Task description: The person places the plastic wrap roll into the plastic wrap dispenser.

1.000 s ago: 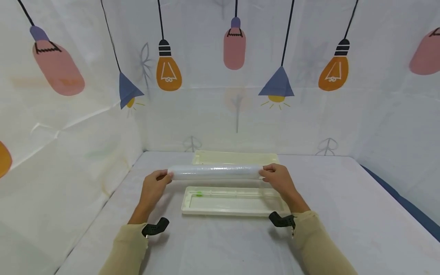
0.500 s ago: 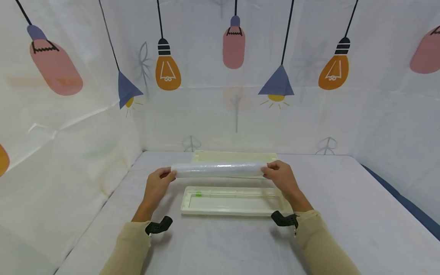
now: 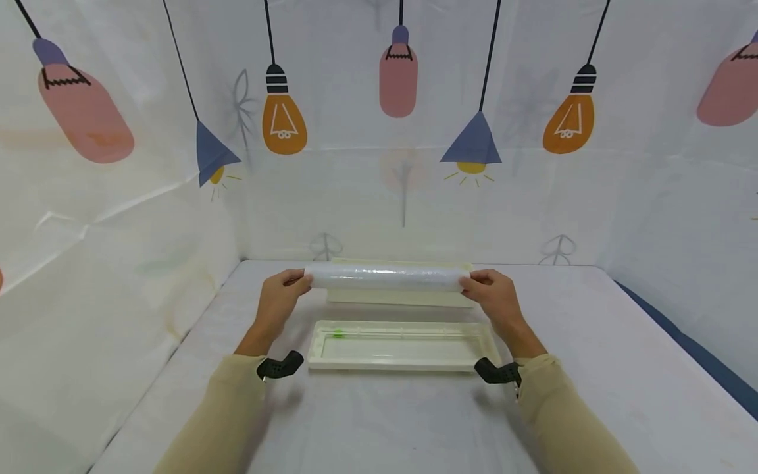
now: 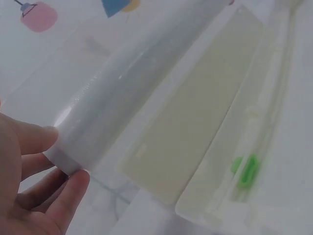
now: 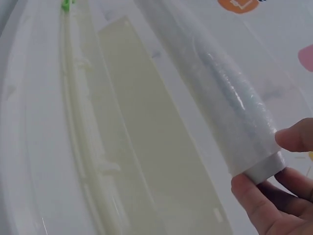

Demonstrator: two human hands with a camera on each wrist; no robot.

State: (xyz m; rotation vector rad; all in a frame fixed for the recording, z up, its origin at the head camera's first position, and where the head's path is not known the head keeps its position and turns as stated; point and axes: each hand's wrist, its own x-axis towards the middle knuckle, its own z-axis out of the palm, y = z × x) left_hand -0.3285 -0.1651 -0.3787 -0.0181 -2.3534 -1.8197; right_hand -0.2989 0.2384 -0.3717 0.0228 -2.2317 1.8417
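A roll of cling film (image 3: pixel 385 276) is held level above the table, its clear wrap shining along its length. My left hand (image 3: pixel 279 299) pinches its left end between thumb and fingers. At the other end, my right hand (image 3: pixel 496 299) grips the roll the same way; in the right wrist view the core end (image 5: pixel 266 167) sticks out past the film. Below and nearer lies a cream plastic tray-like case (image 3: pixel 403 364) with a green slider (image 3: pixel 338 334) on its back rail. Behind it, a flat cream lid-like piece (image 3: pixel 399 298) is partly hidden by the roll.
A white cloth (image 3: pixel 379 421) covers the table. Printed white sheets (image 3: pixel 355 197) with lamp drawings stand behind and at the sides. A dark blue strip (image 3: pixel 687 336) shows past the right table edge. Both wrists carry black camera mounts (image 3: pixel 280 365).
Both hands have raised the roll and shifted it slightly right and away, so more of the rear cream piece shows beneath it. The case has stayed put; the head view turned a little.
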